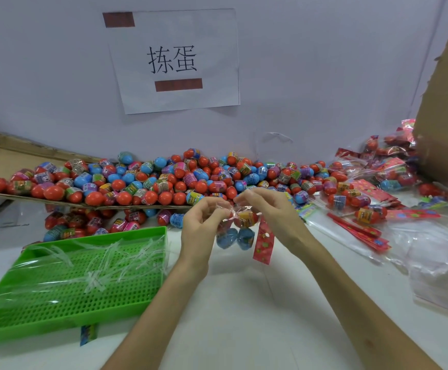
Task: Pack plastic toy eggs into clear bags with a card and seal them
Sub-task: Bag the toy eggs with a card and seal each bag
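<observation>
A clear bag (237,231) hangs above the white table between both hands, holding several eggs, blue ones low and a red-yellow one above. A red patterned card (264,243) dangles at its right side. My left hand (200,228) pinches the bag's top on the left. My right hand (268,209) pinches the top on the right. Behind them a long heap of loose red, blue and pink eggs (164,182) lies on a cardboard sheet against the wall.
A green perforated tray (65,313) with clear plastic strips sits at the front left. Filled bags (382,161), red cards (358,231) and empty clear bags (441,263) lie at the right. A cardboard box (446,102) stands at the far right.
</observation>
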A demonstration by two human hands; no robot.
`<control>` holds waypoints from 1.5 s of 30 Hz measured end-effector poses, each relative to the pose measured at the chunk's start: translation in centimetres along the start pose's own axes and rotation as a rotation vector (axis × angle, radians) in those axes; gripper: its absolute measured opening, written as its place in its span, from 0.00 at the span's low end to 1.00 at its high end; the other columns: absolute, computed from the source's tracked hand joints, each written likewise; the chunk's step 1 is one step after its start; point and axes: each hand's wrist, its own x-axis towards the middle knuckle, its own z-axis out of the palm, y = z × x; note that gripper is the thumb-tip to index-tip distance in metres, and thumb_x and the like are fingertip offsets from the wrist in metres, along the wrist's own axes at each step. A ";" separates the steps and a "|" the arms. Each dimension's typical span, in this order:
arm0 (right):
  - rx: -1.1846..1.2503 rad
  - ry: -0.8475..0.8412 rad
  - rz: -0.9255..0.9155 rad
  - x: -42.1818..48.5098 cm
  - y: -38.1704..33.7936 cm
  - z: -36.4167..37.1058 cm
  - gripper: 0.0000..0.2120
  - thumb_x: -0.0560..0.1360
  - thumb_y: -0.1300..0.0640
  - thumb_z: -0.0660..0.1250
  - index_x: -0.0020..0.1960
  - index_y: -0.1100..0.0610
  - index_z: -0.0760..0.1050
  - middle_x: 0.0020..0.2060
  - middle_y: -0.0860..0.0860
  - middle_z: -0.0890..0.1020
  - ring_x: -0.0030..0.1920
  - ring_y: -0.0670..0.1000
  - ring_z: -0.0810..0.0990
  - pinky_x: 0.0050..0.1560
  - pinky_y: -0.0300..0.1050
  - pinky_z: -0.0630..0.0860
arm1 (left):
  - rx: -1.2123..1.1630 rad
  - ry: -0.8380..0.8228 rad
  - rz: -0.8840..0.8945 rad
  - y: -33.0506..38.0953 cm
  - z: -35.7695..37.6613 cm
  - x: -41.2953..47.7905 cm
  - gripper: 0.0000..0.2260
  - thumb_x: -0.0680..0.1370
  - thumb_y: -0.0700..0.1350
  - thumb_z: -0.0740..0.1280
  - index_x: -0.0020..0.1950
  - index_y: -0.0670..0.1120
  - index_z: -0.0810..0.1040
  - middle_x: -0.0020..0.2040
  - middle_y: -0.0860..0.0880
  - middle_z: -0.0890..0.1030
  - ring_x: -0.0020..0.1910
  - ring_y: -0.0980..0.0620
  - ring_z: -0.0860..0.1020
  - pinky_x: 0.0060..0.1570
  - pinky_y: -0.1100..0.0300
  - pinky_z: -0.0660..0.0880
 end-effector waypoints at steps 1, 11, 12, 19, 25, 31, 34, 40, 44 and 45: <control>-0.003 -0.014 0.007 0.1 0.0 -0.2 0.11 0.81 0.43 0.65 0.46 0.45 0.83 0.43 0.42 0.85 0.48 0.41 0.82 0.51 0.40 0.77 | -0.007 0.007 -0.003 -0.1 0.0 0.0 0.05 0.70 0.44 0.70 0.45 0.48 0.83 0.39 0.53 0.84 0.38 0.58 0.81 0.38 0.65 0.78; -0.119 -0.012 -0.134 0.0 0.6 -0.8 0.07 0.75 0.57 0.75 0.42 0.45 0.84 0.39 0.40 0.84 0.45 0.44 0.82 0.46 0.36 0.79 | 0.169 -0.085 -0.014 -0.4 -0.2 0.0 0.04 0.80 0.42 0.72 0.48 0.42 0.85 0.40 0.47 0.85 0.39 0.54 0.82 0.43 0.60 0.79; -0.111 -0.009 -0.137 0.0 0.6 -0.9 0.06 0.75 0.56 0.75 0.43 0.46 0.84 0.39 0.40 0.84 0.45 0.44 0.82 0.46 0.37 0.80 | 0.153 -0.078 -0.038 -0.2 -0.3 0.1 0.04 0.80 0.41 0.72 0.47 0.42 0.85 0.39 0.45 0.85 0.39 0.52 0.82 0.42 0.59 0.80; -0.142 -0.165 -0.083 0.1 0.6 -1.1 0.04 0.76 0.51 0.74 0.51 0.44 0.85 0.47 0.37 0.85 0.54 0.39 0.81 0.48 0.32 0.76 | 0.064 0.069 -0.101 -0.2 -0.8 0.4 0.05 0.79 0.38 0.72 0.42 0.42 0.84 0.36 0.43 0.81 0.36 0.49 0.78 0.40 0.56 0.77; -0.044 -0.226 0.085 0.3 0.5 -2.3 0.02 0.76 0.47 0.74 0.48 0.43 0.86 0.46 0.41 0.85 0.52 0.46 0.84 0.51 0.48 0.83 | 0.088 0.069 -0.089 -0.5 -0.3 0.2 0.13 0.82 0.54 0.67 0.48 0.47 0.86 0.40 0.45 0.86 0.35 0.53 0.82 0.36 0.60 0.78; 0.340 -0.255 0.222 0.4 1.5 -7.5 0.08 0.73 0.53 0.76 0.51 0.54 0.86 0.49 0.56 0.86 0.48 0.54 0.86 0.50 0.44 0.83 | -0.046 0.117 -0.211 -0.5 -0.6 0.9 0.13 0.86 0.56 0.57 0.59 0.52 0.79 0.50 0.51 0.88 0.44 0.50 0.87 0.47 0.51 0.80; 0.971 0.298 0.029 1.0 2.2 -10.6 0.15 0.76 0.57 0.69 0.62 0.56 0.81 0.55 0.56 0.85 0.52 0.52 0.86 0.54 0.45 0.83 | -0.120 0.138 -0.256 -0.5 -0.6 0.9 0.15 0.86 0.55 0.56 0.57 0.50 0.80 0.49 0.50 0.88 0.43 0.47 0.87 0.46 0.50 0.80; 0.743 0.527 0.212 1.4 3.8 -11.1 0.17 0.83 0.59 0.61 0.71 0.56 0.72 0.60 0.53 0.84 0.55 0.54 0.86 0.58 0.48 0.79 | -0.090 0.141 -0.265 -0.5 -0.3 0.8 0.15 0.87 0.53 0.57 0.59 0.48 0.81 0.49 0.50 0.88 0.45 0.44 0.87 0.45 0.50 0.80; 0.230 0.331 0.230 1.5 3.6 -8.5 0.12 0.81 0.66 0.62 0.54 0.57 0.83 0.44 0.52 0.88 0.40 0.51 0.86 0.44 0.45 0.79 | 0.010 0.126 -0.251 -0.6 -0.3 0.8 0.14 0.86 0.49 0.58 0.58 0.47 0.82 0.50 0.50 0.88 0.44 0.46 0.87 0.46 0.50 0.81; 0.115 0.303 0.207 1.5 3.8 -8.1 0.13 0.81 0.67 0.62 0.50 0.56 0.84 0.42 0.51 0.88 0.39 0.49 0.85 0.41 0.45 0.79 | 0.035 0.117 -0.253 -0.6 -0.3 0.8 0.13 0.86 0.48 0.58 0.58 0.47 0.82 0.50 0.49 0.88 0.43 0.46 0.87 0.47 0.50 0.81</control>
